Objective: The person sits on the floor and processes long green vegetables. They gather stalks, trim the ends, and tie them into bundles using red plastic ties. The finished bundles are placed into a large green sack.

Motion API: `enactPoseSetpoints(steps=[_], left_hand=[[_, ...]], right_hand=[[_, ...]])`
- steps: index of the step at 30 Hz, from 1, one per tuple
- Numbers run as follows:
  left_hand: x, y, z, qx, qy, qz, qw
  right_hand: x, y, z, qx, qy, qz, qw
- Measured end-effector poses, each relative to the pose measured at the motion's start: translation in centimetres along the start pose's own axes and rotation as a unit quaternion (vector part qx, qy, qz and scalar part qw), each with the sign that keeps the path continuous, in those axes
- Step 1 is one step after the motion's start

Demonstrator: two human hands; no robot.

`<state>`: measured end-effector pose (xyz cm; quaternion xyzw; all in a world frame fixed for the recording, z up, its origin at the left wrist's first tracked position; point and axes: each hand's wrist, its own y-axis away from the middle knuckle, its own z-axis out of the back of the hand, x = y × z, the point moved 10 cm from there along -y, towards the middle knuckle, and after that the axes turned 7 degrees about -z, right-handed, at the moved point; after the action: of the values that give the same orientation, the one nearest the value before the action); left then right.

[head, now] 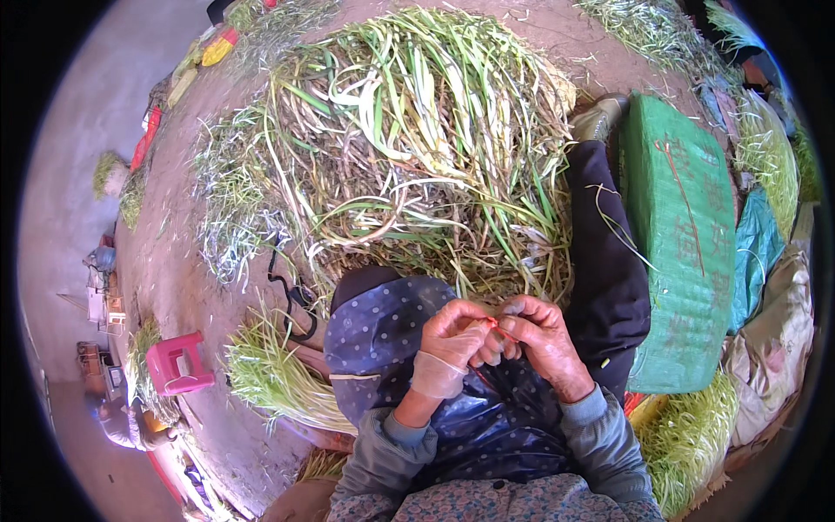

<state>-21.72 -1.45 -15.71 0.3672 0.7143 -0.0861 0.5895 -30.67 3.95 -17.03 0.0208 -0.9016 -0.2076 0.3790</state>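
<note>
Above my lap, which a dark blue polka-dot apron point(509, 417) covers, both hands meet fingertip to fingertip. My left hand point(453, 339), in a thin translucent glove, and my right hand point(538, 339) pinch a small piece of red string point(494, 322) between them. Past my knees lies a large heap of long green and pale plant stalks and leaves point(417, 156). A bundle of cut green stalks point(287, 375) lies beside my left leg. Alongside my right leg is a green woven-plastic-covered block point(678, 261) bearing writing, with a thin red string point(682, 202) on top.
A pink plastic stool point(179, 363) stands at the left. Another person point(130, 424) is at the far lower left. More green stalks point(691, 444) lie at the lower right, near a pale woven sack point(776, 346) and a teal plastic bag point(753, 258). A black strap point(297, 297) lies near the heap.
</note>
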Motion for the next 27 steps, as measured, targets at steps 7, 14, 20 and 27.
enactPoseSetpoints(steps=[7,14,20,27], left_hand=[[-0.3,0.1,0.4,-0.015,0.022,-0.028,0.999],[-2.9,0.9,-0.4,-0.015,-0.292,-0.203,0.934],[-3.7,1.2,-0.6,-0.043,-0.363,-0.228,0.902],[-3.6,0.8,0.0,-0.049,-0.354,-0.223,0.907]], right_hand=[[-0.9,-0.5,-0.1,0.003,-0.054,-0.034,0.998],[-0.8,-0.6,0.5,-0.012,-0.024,-0.001,1.000],[-0.5,-0.4,0.7,-0.015,0.018,-0.001,1.000],[1.7,0.5,0.6,-0.056,0.221,0.063,0.972]])
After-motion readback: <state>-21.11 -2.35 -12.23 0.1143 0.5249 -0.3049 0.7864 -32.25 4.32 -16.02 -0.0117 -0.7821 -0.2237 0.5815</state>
